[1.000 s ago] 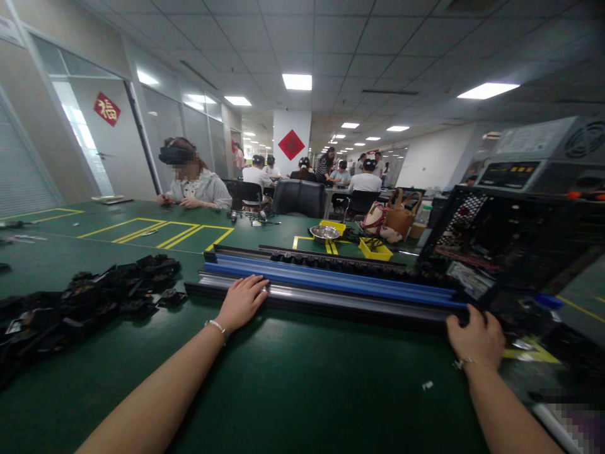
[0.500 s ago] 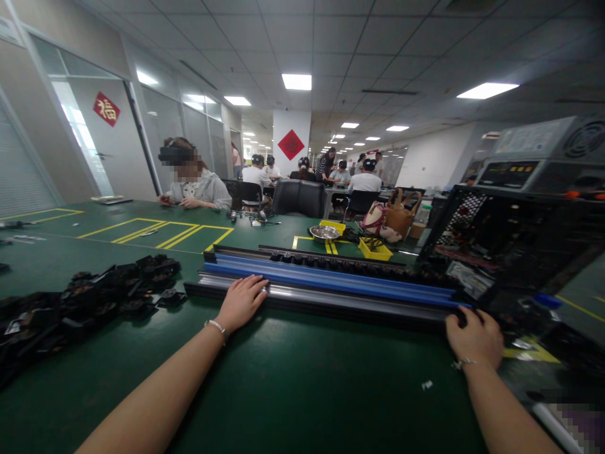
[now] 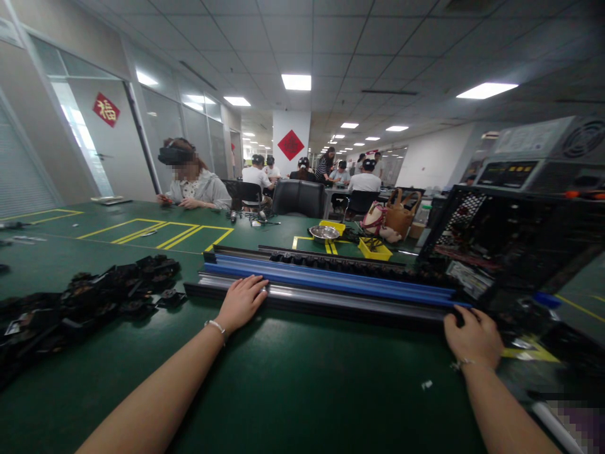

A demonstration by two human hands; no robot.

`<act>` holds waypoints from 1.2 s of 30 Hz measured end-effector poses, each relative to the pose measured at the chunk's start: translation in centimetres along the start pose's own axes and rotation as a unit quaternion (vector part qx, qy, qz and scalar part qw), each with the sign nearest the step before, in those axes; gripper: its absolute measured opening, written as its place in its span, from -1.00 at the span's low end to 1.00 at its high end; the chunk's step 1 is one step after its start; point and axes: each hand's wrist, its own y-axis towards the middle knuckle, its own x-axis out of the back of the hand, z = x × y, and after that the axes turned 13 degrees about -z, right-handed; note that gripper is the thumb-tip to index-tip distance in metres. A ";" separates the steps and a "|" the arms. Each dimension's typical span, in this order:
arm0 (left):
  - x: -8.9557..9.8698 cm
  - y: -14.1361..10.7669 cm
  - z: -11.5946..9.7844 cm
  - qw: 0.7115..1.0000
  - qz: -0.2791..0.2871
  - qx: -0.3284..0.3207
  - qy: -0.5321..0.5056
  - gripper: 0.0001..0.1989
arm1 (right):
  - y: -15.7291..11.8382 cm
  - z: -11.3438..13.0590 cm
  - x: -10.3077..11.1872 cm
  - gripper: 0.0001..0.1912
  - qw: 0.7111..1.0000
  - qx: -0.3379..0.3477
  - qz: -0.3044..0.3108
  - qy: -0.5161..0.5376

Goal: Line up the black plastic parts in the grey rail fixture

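Head view: a long grey-and-black metal-looking rail (image 3: 340, 301) lies on the green tabletop (image 3: 302, 391), spanning the gap between both hands. The left hand (image 3: 242, 304) rests palm down on it near its left end, fingers extended and only slightly spread. The right hand (image 3: 476, 339) is curled at the other end, thumb apart from forefinger; whether it pinches the rail, I cannot tell. The step in hand looks like steadying the rail at both ends; shifting it would call for both hands working together.

Just beyond the left hand's fingertips, a long blue rail (image 3: 331, 277) lies alongside, with a row of small black parts (image 3: 340, 261) behind it. Left of that hand spreads a heap of black plastic pieces (image 3: 104, 293). Beyond the right hand, an open black metal computer case (image 3: 515, 233) likely limits room on that side.
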 end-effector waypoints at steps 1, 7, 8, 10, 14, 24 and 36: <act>0.0 0.0 0.0 1.000 0.000 0.000 0.000 -0.56 | 0.0 0.0 0.0 -0.51 1.000 0.002 -0.001 0.000; 0.0 0.0 0.0 1.000 0.009 0.000 0.009 -0.56 | 0.0 -0.2 -0.2 -0.54 1.000 0.002 -0.006 -0.002; 0.0 0.1 0.0 1.000 0.009 0.000 0.010 -0.56 | 0.0 -0.2 -0.2 -0.54 1.000 0.003 -0.006 -0.002; 0.0 0.1 0.0 1.000 0.009 0.000 0.011 -0.56 | 0.0 -0.2 -0.3 -0.55 1.000 0.004 -0.007 -0.002; 0.0 0.0 0.0 1.000 0.008 -0.003 0.014 -0.55 | 0.0 -0.3 -0.3 -0.56 1.000 0.009 -0.011 0.002; 0.1 0.0 -0.1 1.000 0.008 -0.002 0.014 -0.56 | 0.0 -0.9 -1.0 -0.61 0.997 0.055 -0.049 0.026; 0.0 0.0 0.0 1.000 0.003 -0.001 0.010 -0.56 | -0.2 -1.1 -1.4 -0.66 0.993 0.089 -0.055 0.048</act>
